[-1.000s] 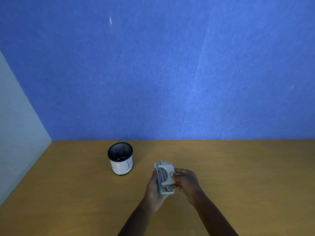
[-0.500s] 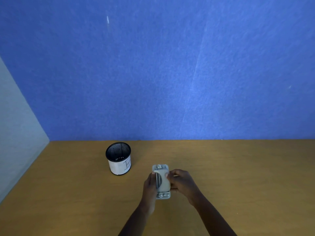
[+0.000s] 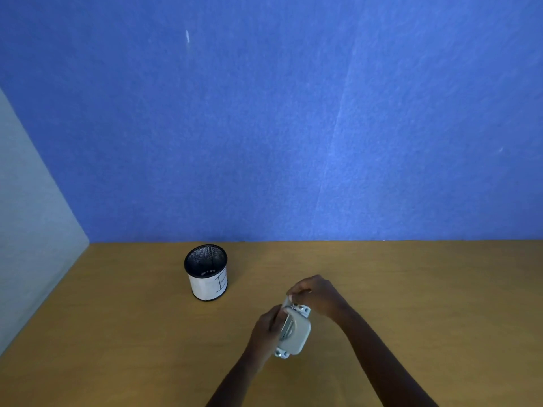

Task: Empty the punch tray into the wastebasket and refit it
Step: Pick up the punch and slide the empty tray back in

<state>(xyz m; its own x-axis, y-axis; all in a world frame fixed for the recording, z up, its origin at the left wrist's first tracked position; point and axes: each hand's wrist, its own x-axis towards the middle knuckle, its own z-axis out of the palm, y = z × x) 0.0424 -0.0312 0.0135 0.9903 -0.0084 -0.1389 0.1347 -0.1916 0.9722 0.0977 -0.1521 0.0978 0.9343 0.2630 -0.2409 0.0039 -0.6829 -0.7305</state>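
Note:
A grey hole punch [image 3: 294, 333] is held just above the wooden desk [image 3: 411, 289], its long axis pointing away from me. My left hand [image 3: 266, 329] grips its left side. My right hand [image 3: 316, 295] pinches the far end of the punch with its fingertips. Whether the tray is on the punch is hidden by the hands. The wastebasket [image 3: 207, 276], a small black mesh cup wrapped in white paper with a drawn mark, stands upright to the left and farther back; a few white specks lie inside it.
A blue wall [image 3: 293, 127] closes off the back of the desk, and a pale grey panel [image 3: 32, 230] stands along the left side.
The punch has shifted slightly right and nearer to me. My right hand has moved from its right side to its far end. The left hand keeps its hold.

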